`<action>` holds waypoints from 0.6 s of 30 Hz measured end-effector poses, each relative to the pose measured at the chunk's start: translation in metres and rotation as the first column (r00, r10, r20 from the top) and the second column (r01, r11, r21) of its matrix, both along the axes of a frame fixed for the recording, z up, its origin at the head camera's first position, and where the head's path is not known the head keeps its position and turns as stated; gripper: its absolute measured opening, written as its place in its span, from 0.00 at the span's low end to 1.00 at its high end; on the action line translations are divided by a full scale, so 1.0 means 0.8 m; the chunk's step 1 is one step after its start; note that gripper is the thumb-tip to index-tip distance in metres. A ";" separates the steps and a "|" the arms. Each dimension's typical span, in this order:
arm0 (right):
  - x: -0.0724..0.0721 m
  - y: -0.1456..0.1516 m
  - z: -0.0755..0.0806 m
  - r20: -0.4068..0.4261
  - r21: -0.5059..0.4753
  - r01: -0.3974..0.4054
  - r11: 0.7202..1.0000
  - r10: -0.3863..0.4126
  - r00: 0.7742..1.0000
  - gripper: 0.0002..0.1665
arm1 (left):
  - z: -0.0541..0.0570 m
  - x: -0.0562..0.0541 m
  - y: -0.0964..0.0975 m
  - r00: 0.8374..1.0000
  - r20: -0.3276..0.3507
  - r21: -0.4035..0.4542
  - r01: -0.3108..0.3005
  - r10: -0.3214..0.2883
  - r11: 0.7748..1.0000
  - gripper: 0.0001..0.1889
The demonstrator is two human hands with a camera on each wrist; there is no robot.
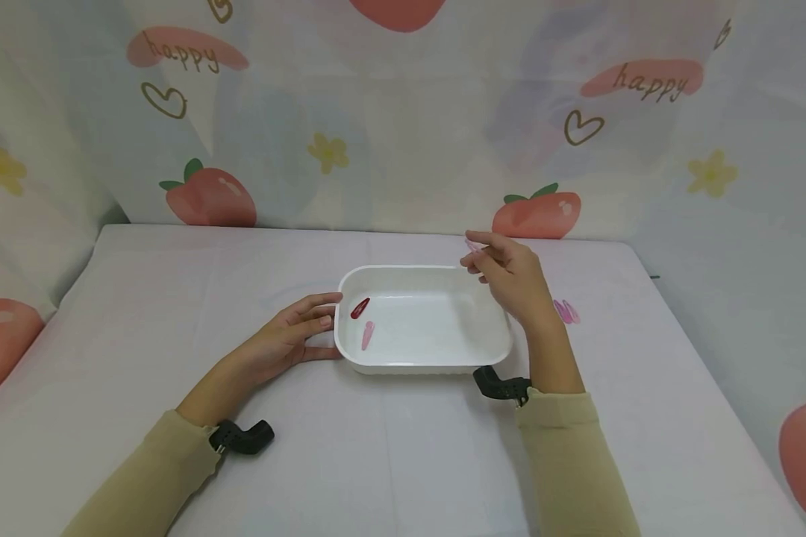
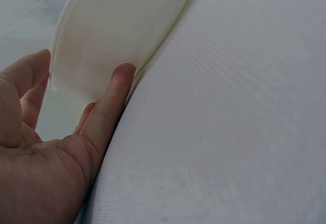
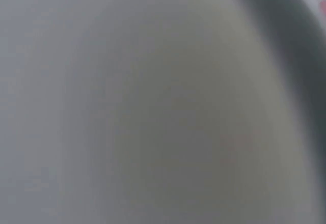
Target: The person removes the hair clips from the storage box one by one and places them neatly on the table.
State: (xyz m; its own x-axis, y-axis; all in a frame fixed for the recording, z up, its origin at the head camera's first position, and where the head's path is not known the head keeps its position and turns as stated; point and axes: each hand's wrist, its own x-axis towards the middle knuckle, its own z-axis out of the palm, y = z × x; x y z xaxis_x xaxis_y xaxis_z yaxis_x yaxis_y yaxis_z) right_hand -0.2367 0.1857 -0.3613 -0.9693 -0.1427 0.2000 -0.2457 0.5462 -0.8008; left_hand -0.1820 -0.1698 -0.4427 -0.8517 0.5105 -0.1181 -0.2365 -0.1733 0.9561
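A white rectangular tray [image 1: 419,369] stands on the table, holding a dark red hair clip [image 1: 360,308] and a pink hair clip [image 1: 368,335] near its left end. My left hand [image 1: 295,332] touches that end with extended fingers; in the left wrist view its fingertips [image 2: 124,74] rest against the tray's outer wall [image 2: 97,46]. Over the tray's far right corner, my right hand [image 1: 507,276] pinches a light pink hair clip [image 1: 473,245] between thumb and fingers. The right wrist view is too blurred to show the hand.
Right of the tray, beside my right wrist, lie more pink and purple hair clips [image 1: 567,312], partly covered by the arm. The table [image 1: 295,462] has a white cloth. Behind it hangs a printed curtain [image 1: 416,149]. A black wrist camera [image 1: 500,385] sits close to the tray's front right corner.
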 end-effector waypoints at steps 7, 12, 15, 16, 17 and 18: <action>-0.001 0.009 0.001 0.058 -0.048 0.059 0.997 -0.057 0.997 0.23 | -0.001 -0.001 0.001 1.000 -0.001 0.008 -0.003 0.003 1.000 0.29; 0.000 0.016 -0.001 0.074 -0.127 0.043 0.991 -0.034 0.997 0.24 | 0.000 -0.001 0.001 1.000 0.009 0.007 -0.005 0.004 1.000 0.28; -0.001 0.018 -0.002 0.063 -0.155 0.046 0.987 -0.037 0.997 0.20 | -0.001 -0.001 0.001 1.000 0.012 0.007 -0.006 0.006 1.000 0.28; -0.001 0.019 -0.002 0.054 -0.164 0.053 0.985 -0.045 0.998 0.18 | -0.001 0.000 0.001 1.000 0.013 0.006 -0.006 0.006 1.000 0.28; -0.001 0.020 -0.003 0.044 -0.183 0.059 0.981 -0.052 0.998 0.17 | -0.001 0.000 0.002 1.000 0.011 0.005 -0.007 0.007 1.000 0.28; -0.001 0.021 -0.003 0.032 -0.194 0.069 0.979 -0.064 0.997 0.16 | -0.002 0.000 0.003 1.000 0.011 0.004 -0.007 0.007 1.000 0.28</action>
